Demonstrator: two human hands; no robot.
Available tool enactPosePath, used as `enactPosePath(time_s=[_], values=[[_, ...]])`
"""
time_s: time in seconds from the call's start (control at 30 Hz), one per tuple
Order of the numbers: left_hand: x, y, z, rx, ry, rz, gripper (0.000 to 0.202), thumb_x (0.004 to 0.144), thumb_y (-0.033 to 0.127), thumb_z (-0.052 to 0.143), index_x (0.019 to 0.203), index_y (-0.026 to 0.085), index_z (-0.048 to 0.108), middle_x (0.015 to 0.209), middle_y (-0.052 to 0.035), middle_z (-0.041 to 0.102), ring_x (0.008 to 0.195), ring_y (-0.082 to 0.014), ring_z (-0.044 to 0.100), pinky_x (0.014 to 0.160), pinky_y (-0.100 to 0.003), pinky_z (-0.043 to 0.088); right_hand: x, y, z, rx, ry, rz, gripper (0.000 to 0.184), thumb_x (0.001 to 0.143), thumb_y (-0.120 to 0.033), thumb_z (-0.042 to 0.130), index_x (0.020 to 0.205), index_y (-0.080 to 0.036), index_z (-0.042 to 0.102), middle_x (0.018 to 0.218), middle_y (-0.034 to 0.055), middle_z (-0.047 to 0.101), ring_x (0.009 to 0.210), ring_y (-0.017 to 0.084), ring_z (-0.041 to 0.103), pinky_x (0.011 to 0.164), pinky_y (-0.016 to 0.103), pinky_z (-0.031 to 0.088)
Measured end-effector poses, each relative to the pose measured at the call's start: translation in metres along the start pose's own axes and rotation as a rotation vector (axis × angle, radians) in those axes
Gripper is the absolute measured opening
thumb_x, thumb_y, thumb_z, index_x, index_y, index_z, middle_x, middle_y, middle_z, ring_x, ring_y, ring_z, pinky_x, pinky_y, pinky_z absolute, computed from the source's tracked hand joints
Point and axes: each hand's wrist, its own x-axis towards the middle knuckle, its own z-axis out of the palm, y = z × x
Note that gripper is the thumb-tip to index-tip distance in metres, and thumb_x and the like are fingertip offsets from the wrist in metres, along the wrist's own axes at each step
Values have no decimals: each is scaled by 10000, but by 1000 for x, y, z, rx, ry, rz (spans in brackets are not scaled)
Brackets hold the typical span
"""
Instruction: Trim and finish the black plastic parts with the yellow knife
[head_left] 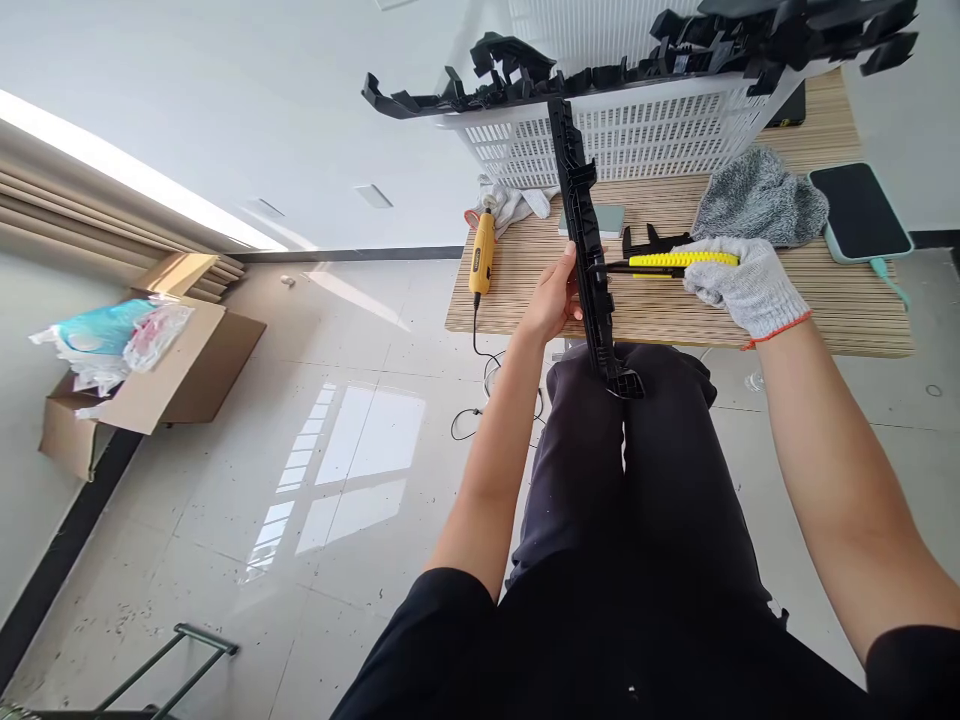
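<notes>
A long black plastic trim part (589,235) with clips and ribs along it stands slanted over the table's front edge, its lower end by my knees. My bare left hand (553,292) grips it from the left near its middle. My right hand (739,280), in a grey-white knit glove, is closed around a yellow-handled tool (679,258) that looks like pliers. The tool's dark tip meets the right side of the trim part; the exact contact is too small to make out. Just behind the tool lies a black caliper (652,241).
The wooden table (847,320) carries a yellow corded rotary tool (482,255), a spare glove (517,203), a grey cloth (761,195) and a phone (862,212). Behind, more black parts (517,65) lie across a white basket (600,135). A cardboard box (202,360) stands left.
</notes>
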Motion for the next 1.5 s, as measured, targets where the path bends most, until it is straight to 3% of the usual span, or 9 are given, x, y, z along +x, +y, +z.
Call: enactPosePath(time_s=[0.23,0.37,0.47,0.63,0.87,0.97,1.17,1.3,1.5], values=[[2,-2,-1,23,-3,29,577,1051,679,480,1293,240,765,906,-79,774,654,-124,677,460,-206,453,1,0,0,11,52,28,160,739,-117,806,896,-142,784,581,27,652,450,69,469,387,178,303],[2,-2,-1,32,-8,36,592,1045,692,478,1298,240,765,883,-78,769,661,-129,681,462,-209,453,-1,-2,1,-2,-5,26,128,736,-120,823,855,-142,781,578,32,655,431,58,447,374,175,289],[2,-3,-2,34,-11,38,609,1032,715,482,1313,252,759,892,-80,775,678,-139,698,477,-216,470,-2,-4,2,26,48,40,151,744,-99,809,886,-142,783,576,24,649,445,65,473,382,167,305],[1,-2,-1,33,-5,16,594,1054,679,467,1347,243,743,949,-87,790,783,-161,745,518,-207,513,-3,-7,5,42,15,65,119,740,-112,841,812,-134,748,587,45,651,463,76,497,378,173,302],[-3,3,3,25,47,-16,526,1062,632,504,1346,254,733,977,-78,799,788,-151,754,504,-179,509,-2,-6,5,39,9,84,169,706,-150,869,802,-141,731,596,45,643,498,85,510,380,172,322],[-6,4,3,10,52,-29,465,1052,585,565,1323,241,722,1007,-66,801,771,-124,752,471,-144,464,-1,-6,4,135,69,46,211,693,-173,868,829,-156,708,599,32,624,540,99,548,386,157,325],[-6,3,2,-29,31,40,271,1015,388,681,1250,255,699,1014,-21,796,748,-98,747,433,-141,384,-2,-9,5,166,69,54,261,635,-201,886,797,-165,685,557,6,559,546,103,545,391,153,329],[-2,0,3,22,33,29,314,1058,472,596,1222,225,696,901,-31,783,711,-117,743,411,-163,368,-4,-11,4,179,75,55,308,609,-260,919,775,-168,676,587,6,559,544,92,529,380,152,334],[-2,2,6,45,48,-8,585,1074,679,409,1263,202,689,732,-33,717,692,-142,751,413,-194,380,-4,-10,3,176,70,53,361,599,-332,951,772,-182,673,590,-4,560,548,90,521,366,142,340]])
